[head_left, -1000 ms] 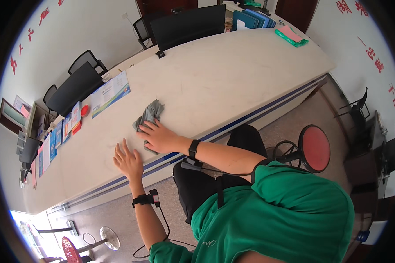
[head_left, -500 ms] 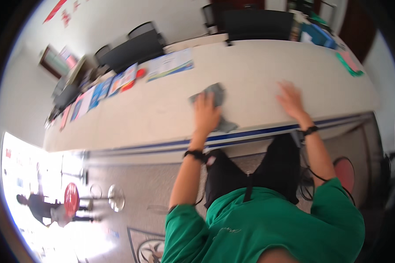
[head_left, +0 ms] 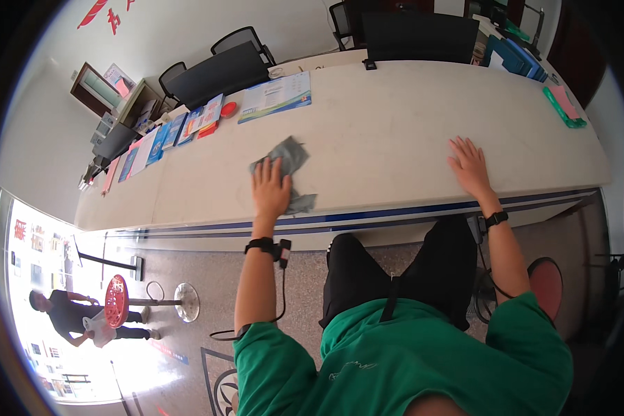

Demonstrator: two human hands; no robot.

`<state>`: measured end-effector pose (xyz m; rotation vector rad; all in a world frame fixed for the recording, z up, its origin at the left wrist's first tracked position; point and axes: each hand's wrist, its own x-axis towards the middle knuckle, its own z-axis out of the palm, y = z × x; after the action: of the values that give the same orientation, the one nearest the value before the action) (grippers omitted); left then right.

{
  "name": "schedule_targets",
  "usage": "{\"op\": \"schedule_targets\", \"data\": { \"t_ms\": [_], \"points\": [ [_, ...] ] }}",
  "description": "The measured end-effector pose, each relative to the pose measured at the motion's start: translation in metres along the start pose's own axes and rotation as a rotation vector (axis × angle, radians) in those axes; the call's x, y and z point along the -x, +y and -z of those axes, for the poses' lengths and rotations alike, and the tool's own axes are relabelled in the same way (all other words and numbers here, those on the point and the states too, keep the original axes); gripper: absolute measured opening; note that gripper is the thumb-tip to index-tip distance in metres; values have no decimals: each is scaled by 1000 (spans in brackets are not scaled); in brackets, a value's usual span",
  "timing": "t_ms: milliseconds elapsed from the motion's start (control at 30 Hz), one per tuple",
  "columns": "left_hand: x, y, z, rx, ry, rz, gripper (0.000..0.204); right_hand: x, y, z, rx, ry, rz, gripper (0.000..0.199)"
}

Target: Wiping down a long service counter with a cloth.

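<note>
My left hand (head_left: 271, 193) lies flat on a crumpled grey cloth (head_left: 290, 154), fingers stretched out and pressing it against the pale counter (head_left: 385, 125). Parts of the cloth stick out beyond the fingertips and to the right of the palm; the rest is hidden under the hand. Farther right, my right hand (head_left: 472, 170) rests near the counter's front edge with its fingers spread. Nothing is in it.
Along the counter's far left lie leaflets (head_left: 163, 139), a large printed sheet (head_left: 276, 96) and a round red object (head_left: 229, 109). Black monitors (head_left: 419, 38) stand behind. A green-and-pink item (head_left: 565, 106) lies far right. A red stool (head_left: 545, 288) stands beside me; a person (head_left: 69, 315) is at left.
My left hand has slid left along the counter, and the grey cloth has moved with it. My right hand stays in about the same place on the counter.
</note>
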<state>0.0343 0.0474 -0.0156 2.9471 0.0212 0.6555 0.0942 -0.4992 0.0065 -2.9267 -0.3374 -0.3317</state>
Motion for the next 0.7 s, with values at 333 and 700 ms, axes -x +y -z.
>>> {"op": "schedule_targets", "data": {
  "t_ms": [333,700],
  "points": [
    [12,-111,31,-188,-163,220,62,5,8,-3,1,49,-2,49],
    [-68,-156,-7,-154,-215,137,66,-1,11,-7,-16,58,38,45]
  ]
}}
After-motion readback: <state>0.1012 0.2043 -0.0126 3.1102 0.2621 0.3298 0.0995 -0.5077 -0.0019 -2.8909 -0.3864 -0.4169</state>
